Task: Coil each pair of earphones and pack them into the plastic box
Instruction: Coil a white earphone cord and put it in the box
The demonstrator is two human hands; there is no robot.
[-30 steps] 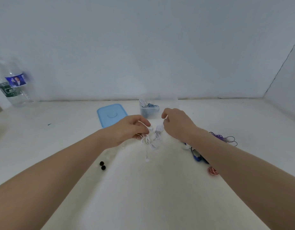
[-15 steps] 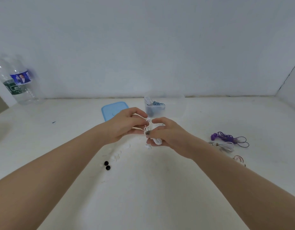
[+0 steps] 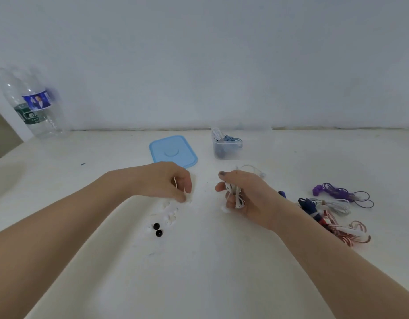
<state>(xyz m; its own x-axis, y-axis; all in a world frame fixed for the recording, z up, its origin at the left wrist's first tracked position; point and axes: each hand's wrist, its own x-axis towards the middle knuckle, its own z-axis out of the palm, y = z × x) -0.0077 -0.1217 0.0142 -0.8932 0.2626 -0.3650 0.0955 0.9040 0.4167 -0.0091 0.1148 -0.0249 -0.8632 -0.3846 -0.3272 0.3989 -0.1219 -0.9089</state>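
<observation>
Look to the far left, where you find the only printing in view: the water bottle (image 3: 32, 107) by the wall carries a blue label (image 3: 36, 102) with a small picture of a person, and beneath it a green band (image 3: 28, 116) with pale characters too blurred for you to read. The blue lid (image 3: 173, 151) shows an embossed ring but no lettering. You can read no word, brand or number anywhere on the table.
</observation>
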